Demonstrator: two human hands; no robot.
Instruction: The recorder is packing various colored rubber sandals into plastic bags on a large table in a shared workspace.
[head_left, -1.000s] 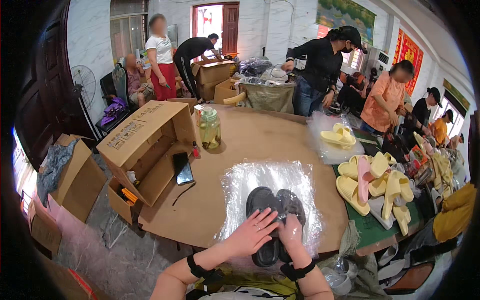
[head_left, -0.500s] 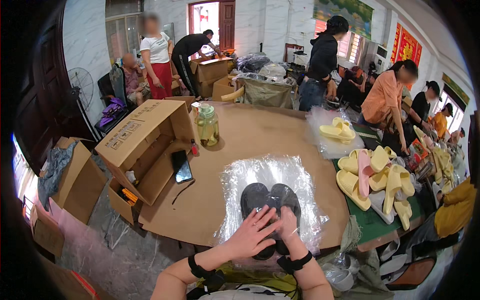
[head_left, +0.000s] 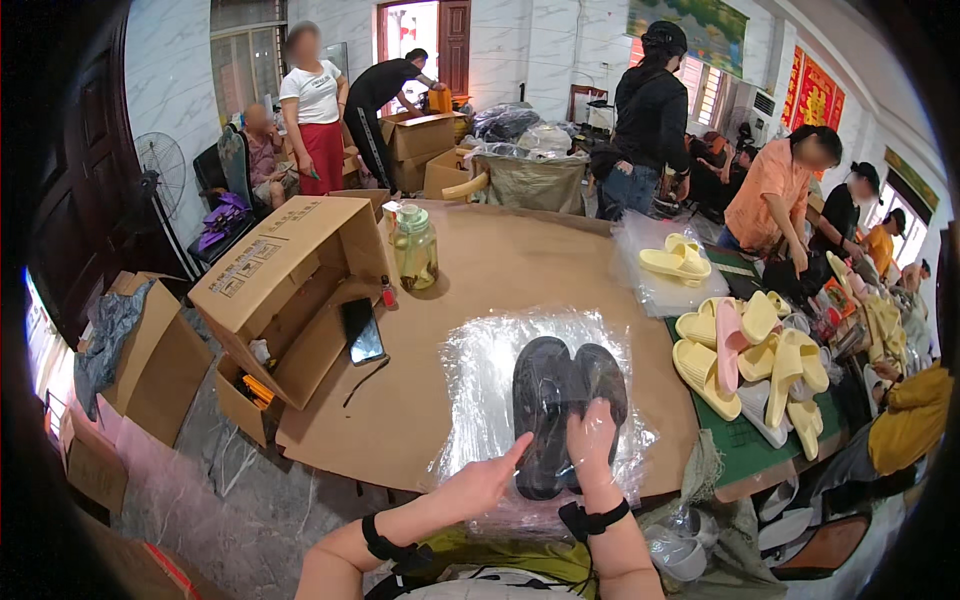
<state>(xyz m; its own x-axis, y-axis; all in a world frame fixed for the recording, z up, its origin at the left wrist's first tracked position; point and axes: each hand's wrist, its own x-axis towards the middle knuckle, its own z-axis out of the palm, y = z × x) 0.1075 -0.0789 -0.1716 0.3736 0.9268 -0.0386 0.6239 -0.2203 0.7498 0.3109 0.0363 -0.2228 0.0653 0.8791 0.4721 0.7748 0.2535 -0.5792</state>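
A pair of black slippers (head_left: pixel 543 405) lies side by side on a stack of clear plastic bags (head_left: pixel 480 370), toes pointing away from me. Shiny film appears to cover at least the left slipper. My right hand (head_left: pixel 592 438) grips the right-hand slipper around its middle, fingers curled and partly hidden. Beside the left slipper's near half is my left hand (head_left: pixel 485 486), its index finger stretched out with the tip touching or almost touching the slipper's edge. Its other fingers are mostly out of sight.
An open cardboard box (head_left: pixel 290 290), phone (head_left: pixel 362 332), small red bottle (head_left: pixel 389 293) and lidded jar (head_left: pixel 415 255) stand or lie left. Yellow slippers (head_left: pixel 675 262) rest on plastic at the far right; a pile of slippers (head_left: pixel 705 378) is nearer. Several people work beyond.
The black slippers have shifted away and to the right, with my right hand on one. My left hand has drawn back from on top of them toward the lower left.
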